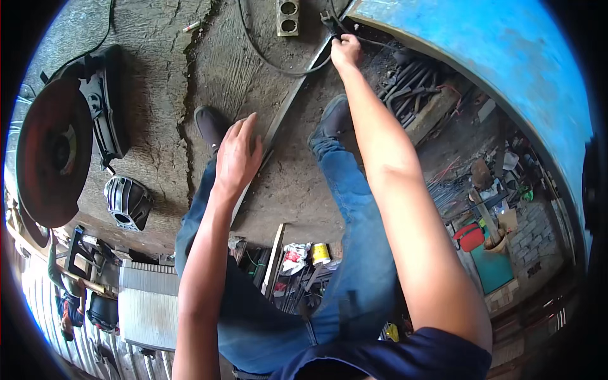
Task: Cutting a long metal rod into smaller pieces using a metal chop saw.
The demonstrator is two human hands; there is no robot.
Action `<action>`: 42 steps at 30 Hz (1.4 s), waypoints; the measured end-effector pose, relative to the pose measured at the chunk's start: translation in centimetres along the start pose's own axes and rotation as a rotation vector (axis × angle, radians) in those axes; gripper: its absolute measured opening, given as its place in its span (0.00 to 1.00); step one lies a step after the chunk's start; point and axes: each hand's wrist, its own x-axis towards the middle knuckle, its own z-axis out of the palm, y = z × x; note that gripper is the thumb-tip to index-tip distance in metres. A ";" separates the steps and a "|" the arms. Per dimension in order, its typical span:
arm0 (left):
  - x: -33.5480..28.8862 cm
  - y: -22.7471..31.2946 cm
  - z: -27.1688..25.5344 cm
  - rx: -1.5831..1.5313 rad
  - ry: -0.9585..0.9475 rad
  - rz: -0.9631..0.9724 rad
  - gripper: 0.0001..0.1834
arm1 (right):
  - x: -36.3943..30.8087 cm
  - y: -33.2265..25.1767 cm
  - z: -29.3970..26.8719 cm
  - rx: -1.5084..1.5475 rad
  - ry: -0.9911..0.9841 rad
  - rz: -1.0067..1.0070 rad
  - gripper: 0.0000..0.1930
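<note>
My right hand point(346, 53) reaches far forward, its fingers closed round a black electrical plug point(332, 25) with metal pins. A dark cable point(252, 45) loops across the concrete just left of that hand. A pale two-outlet power socket point(288, 19) lies on the floor to the left of the plug, apart from it. My left hand point(237, 153) hangs over the floor between my shoes with its fingers stretched out. Nothing is in it, and it touches nothing that I can see.
At the left stands a cut-off saw with a large dark disc point(54, 153). A grey metal housing point(128, 202) lies beside it. Metal rods point(411, 85) are heaped under the blue panel point(506, 57) at right. A red pouch point(468, 237) lies lower right; another person point(69, 310) is at lower left.
</note>
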 end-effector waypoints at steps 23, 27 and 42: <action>3.6 2.5 -0.4 -0.023 0.032 -0.039 0.25 | -4.0 -5.3 -0.2 -0.124 0.095 -0.725 0.14; 3.5 1.8 -0.8 -0.047 0.041 -0.041 0.25 | -2.6 -7.6 -0.3 -0.413 0.048 -0.858 0.15; 3.0 0.0 -3.0 -0.085 0.082 -0.066 0.25 | -3.4 -10.3 -0.2 -0.713 -0.201 -0.921 0.14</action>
